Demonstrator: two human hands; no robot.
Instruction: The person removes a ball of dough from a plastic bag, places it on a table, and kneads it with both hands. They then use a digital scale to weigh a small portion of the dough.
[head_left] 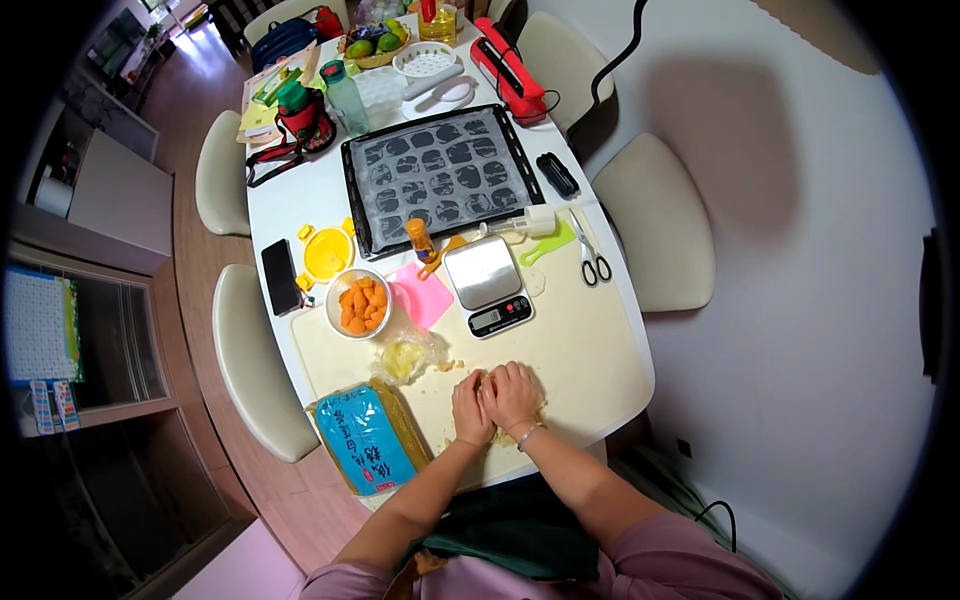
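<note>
My left hand (471, 410) and my right hand (512, 398) press together side by side on the cream mat (590, 350), fingers curled in. Between and under them is crumbly pale dough (503, 438), mostly hidden by the hands, with crumbs scattered around. Just beyond the hands stands a kitchen scale (481, 273) with a bare steel plate. To its left are a crumpled clear plastic bag (405, 358) with something pale yellow inside and a white bowl (331, 318) of orange balls (362, 305). A blue-labelled package of brown filling (368, 440) lies left of my left forearm.
A black baking tray (347, 190) lined with paper lies farther back. Scissors (590, 255), a green scraper (548, 243) and a white plunger mould (530, 222) lie right. A phone (281, 276), yellow lid (328, 254), orange-capped bottle (420, 238) and pink sheet (428, 297) lie left.
</note>
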